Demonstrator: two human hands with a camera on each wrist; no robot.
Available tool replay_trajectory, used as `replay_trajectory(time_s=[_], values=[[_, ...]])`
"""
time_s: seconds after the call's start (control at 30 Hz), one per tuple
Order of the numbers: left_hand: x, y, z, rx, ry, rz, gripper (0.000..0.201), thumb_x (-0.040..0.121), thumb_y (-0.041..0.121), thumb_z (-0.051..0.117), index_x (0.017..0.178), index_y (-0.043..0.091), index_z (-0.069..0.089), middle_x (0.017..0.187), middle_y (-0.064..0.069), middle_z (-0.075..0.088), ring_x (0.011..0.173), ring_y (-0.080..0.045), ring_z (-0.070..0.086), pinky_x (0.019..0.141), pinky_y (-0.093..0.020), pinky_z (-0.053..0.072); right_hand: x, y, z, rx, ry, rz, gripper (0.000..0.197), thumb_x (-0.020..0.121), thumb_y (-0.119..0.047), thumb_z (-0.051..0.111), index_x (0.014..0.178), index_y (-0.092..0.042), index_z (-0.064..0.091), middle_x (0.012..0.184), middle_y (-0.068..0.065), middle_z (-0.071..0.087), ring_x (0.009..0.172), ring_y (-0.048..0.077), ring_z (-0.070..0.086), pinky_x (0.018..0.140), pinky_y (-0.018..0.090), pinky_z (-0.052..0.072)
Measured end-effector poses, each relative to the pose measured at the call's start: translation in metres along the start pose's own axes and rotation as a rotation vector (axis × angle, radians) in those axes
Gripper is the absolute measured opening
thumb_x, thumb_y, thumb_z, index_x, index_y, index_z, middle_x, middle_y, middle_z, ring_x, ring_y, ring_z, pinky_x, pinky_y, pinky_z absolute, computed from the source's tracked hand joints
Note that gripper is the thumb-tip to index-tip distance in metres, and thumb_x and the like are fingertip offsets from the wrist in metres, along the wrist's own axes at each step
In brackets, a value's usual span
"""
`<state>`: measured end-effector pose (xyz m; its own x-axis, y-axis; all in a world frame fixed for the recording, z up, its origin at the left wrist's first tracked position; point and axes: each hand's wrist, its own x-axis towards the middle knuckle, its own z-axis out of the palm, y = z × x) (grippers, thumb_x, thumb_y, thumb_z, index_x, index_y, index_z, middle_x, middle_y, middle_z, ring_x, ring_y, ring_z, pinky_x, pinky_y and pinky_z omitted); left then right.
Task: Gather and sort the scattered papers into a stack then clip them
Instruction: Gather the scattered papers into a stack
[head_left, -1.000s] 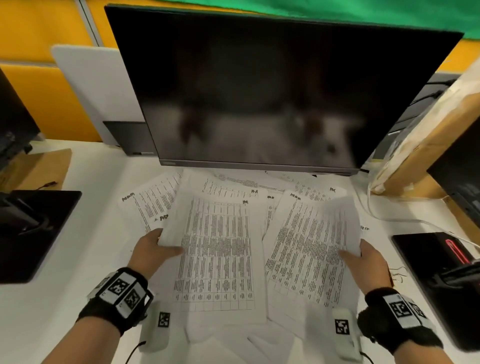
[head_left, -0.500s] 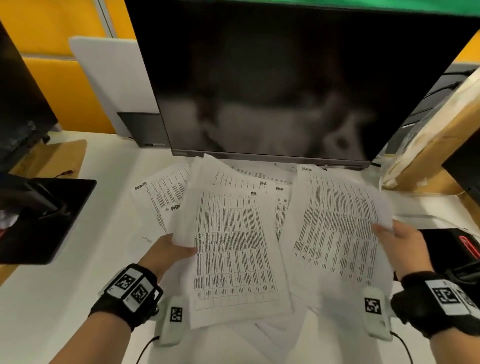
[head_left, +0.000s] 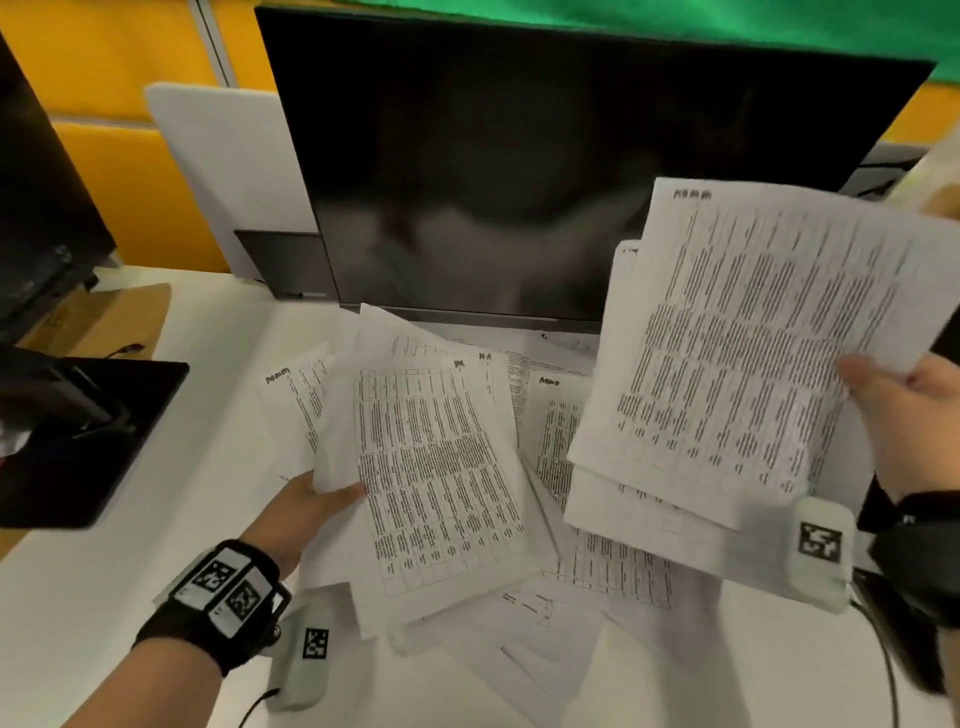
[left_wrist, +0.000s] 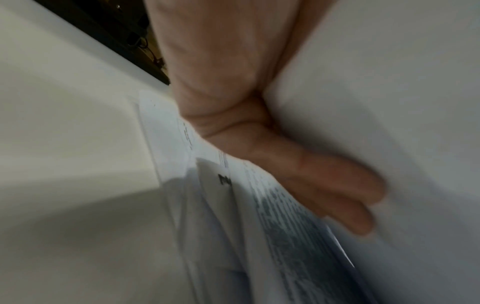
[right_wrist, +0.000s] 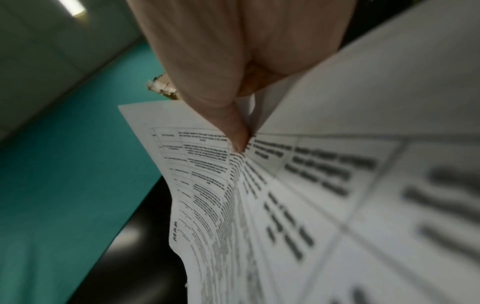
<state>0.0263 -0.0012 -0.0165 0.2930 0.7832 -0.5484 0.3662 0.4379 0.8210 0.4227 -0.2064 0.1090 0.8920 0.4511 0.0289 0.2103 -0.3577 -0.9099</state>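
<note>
Printed sheets lie scattered on the white desk in front of the monitor. My left hand pinches the left edge of a sheet with a printed table, its thumb on top and its fingers underneath. My right hand holds a bunch of printed sheets lifted above the desk at the right, with the thumb pressed on the top page. More loose papers lie between and beneath both hands. I see no clip.
A large dark monitor stands right behind the papers. A black monitor base and a piece of cardboard sit at the left. A black device with a cable lies at the right edge.
My right hand has lifted its bunch of sheets up and to the right, off the desk. My left hand still holds the table sheet, raised slightly.
</note>
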Motion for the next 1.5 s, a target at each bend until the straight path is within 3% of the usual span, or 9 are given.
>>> replay_trajectory(time_s=[0.1,0.33,0.47,0.63,0.8,0.9,1.13,1.27,1.5], values=[[-0.002,0.003,0.011,-0.011,-0.017,0.023,0.028,0.084,0.024,0.066,0.106,0.006,0.065,0.089,-0.009,0.076,0.078,-0.024,0.073,0.062,-0.03,0.055,-0.007,-0.004,0.015,0.044,-0.112,0.025,0.024,0.087,-0.034,0.062,0.11,-0.028,0.067,0.094,-0.007,0.072,0.09,0.016,0.068,0.085,0.046,0.052],[0.005,-0.003,0.036,0.05,-0.061,-0.001,0.041,0.086,0.029,0.064,0.118,0.004,0.06,0.106,-0.014,0.071,0.094,-0.029,0.068,0.083,-0.039,0.055,-0.021,0.081,0.1,-0.208,-0.418,0.185,0.046,0.081,-0.033,0.065,0.119,-0.009,0.057,0.119,0.008,0.063,0.1,0.024,0.062,0.087,0.036,0.049],[0.009,-0.002,0.041,0.053,-0.085,-0.009,0.042,0.084,0.028,0.066,0.117,0.003,0.059,0.104,-0.014,0.07,0.092,-0.029,0.068,0.082,-0.038,0.055,-0.033,0.103,0.13,-0.388,-0.481,0.29,0.041,0.085,-0.011,0.064,0.124,-0.004,0.053,0.12,0.014,0.059,0.1,0.028,0.058,0.084,0.031,0.047],[0.006,-0.005,0.052,-0.019,-0.221,-0.036,0.094,0.024,0.044,0.093,0.108,0.015,0.064,0.101,-0.007,0.074,0.094,-0.023,0.07,0.082,-0.038,0.057,-0.051,0.096,0.146,-0.342,-0.449,0.183,0.013,0.085,-0.002,0.06,0.093,-0.011,0.054,0.086,0.001,0.058,0.083,0.02,0.057,0.065,0.023,0.041],[0.007,-0.009,0.058,0.087,-0.096,0.004,0.053,0.07,0.011,0.079,0.118,0.004,0.059,0.103,-0.014,0.069,0.096,-0.031,0.065,0.089,-0.047,0.052,-0.06,0.084,0.149,-0.234,-0.457,0.131,0.009,0.087,-0.013,0.063,0.09,-0.017,0.055,0.079,-0.007,0.055,0.08,0.019,0.056,0.07,0.026,0.046],[0.0,-0.003,0.036,0.114,0.033,0.069,0.028,0.08,0.004,0.068,0.107,0.0,0.061,0.081,-0.012,0.066,0.07,-0.025,0.061,0.062,-0.03,0.05,-0.053,0.079,0.129,-0.235,-0.397,0.123,0.014,0.089,-0.021,0.062,0.1,-0.015,0.056,0.086,-0.006,0.055,0.076,0.009,0.052,0.059,0.018,0.039],[-0.002,-0.008,-0.027,0.128,0.158,0.054,0.031,0.08,0.01,0.068,0.109,0.001,0.06,0.099,-0.021,0.068,0.087,-0.035,0.064,0.069,-0.038,0.051,-0.066,0.078,0.123,-0.412,-0.541,0.069,0.037,0.089,-0.026,0.06,0.123,-0.013,0.054,0.119,0.006,0.059,0.099,0.018,0.055,0.067,0.021,0.042],[0.0,-0.01,-0.044,0.127,0.182,0.069,0.03,0.08,0.01,0.068,0.108,0.001,0.06,0.096,-0.023,0.068,0.087,-0.038,0.064,0.068,-0.037,0.051,-0.09,0.069,0.16,-0.498,-0.631,0.005,0.061,0.086,-0.037,0.062,0.139,-0.013,0.042,0.139,0.006,0.048,0.122,0.021,0.049,0.098,0.032,0.042],[-0.018,-0.028,-0.083,0.103,0.204,0.062,0.027,0.081,0.006,0.067,0.107,0.002,0.061,0.095,-0.019,0.068,0.085,-0.036,0.064,0.066,-0.035,0.049,-0.115,0.061,0.216,-0.908,-0.581,-0.005,0.091,0.076,-0.052,0.067,0.144,-0.009,0.026,0.14,0.011,0.044,0.127,0.029,0.044,0.103,0.041,0.041]])
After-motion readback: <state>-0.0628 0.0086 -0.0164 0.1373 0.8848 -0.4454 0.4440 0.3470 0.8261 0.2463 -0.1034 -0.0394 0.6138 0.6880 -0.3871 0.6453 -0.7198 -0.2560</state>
